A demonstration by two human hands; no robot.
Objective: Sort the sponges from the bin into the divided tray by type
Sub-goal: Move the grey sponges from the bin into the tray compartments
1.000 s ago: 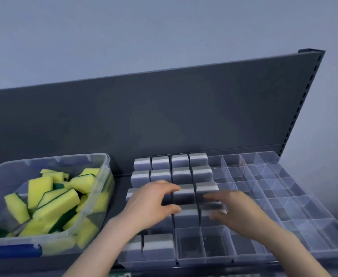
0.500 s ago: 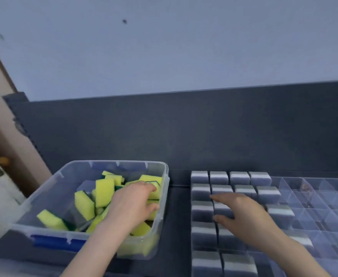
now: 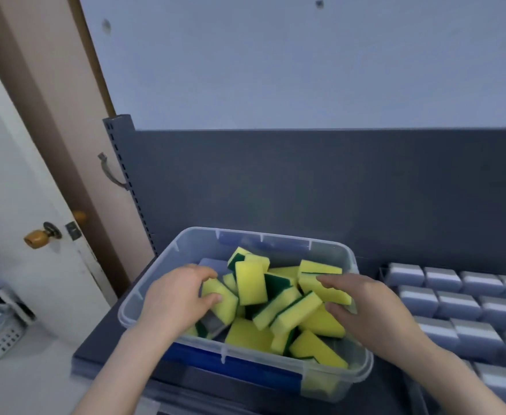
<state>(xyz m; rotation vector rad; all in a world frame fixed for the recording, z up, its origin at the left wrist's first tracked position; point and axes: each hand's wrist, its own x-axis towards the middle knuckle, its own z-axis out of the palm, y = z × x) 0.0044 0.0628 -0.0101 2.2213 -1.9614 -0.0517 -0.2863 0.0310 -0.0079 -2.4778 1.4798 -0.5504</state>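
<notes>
Now left hand (image 3: 174, 298), right hand (image 3: 374, 310), each tight around a yellow foam block (image 3: 223, 304) in clear plastic bin (image 3: 281, 237)

Forearms extended, left hand (image 3: 179, 298) curled in a grip, right hand (image 3: 365, 307) thumb and fingers parted
</notes>
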